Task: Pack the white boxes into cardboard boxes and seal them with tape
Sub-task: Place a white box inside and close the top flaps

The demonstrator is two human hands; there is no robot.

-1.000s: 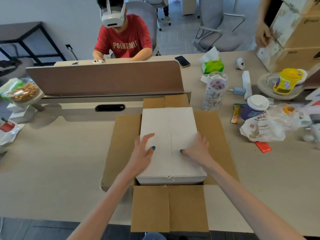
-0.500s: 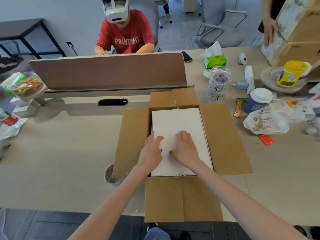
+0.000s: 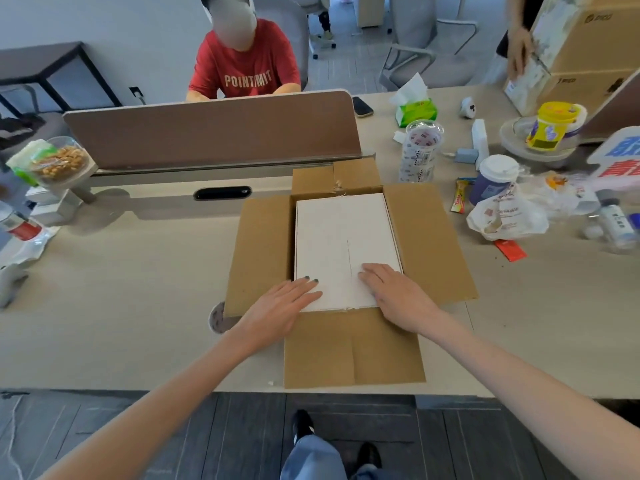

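Observation:
A white box [image 3: 341, 244] lies flat inside an open cardboard box [image 3: 429, 244] on the desk, all four flaps spread outward. My left hand [image 3: 280, 308] lies flat with straight fingers over the box's near left corner, fingertips on the white surface. My right hand [image 3: 394, 292] rests flat on the white box's near right part. A stack of tape rolls [image 3: 419, 152] in clear wrap stands beyond the box to the right.
A brown desk divider [image 3: 214, 129] runs behind the box, a person in a red shirt [image 3: 246, 69] beyond it. Cups, bags, tissues [image 3: 414, 105] and a bowl clutter the right side. Large cardboard cartons [image 3: 585, 53] stand far right, another person's hand on them.
The white box sank from above the carton's rim down into it. My hands slid back toward its near edge and moved apart; the left now overlaps the carton's corner.

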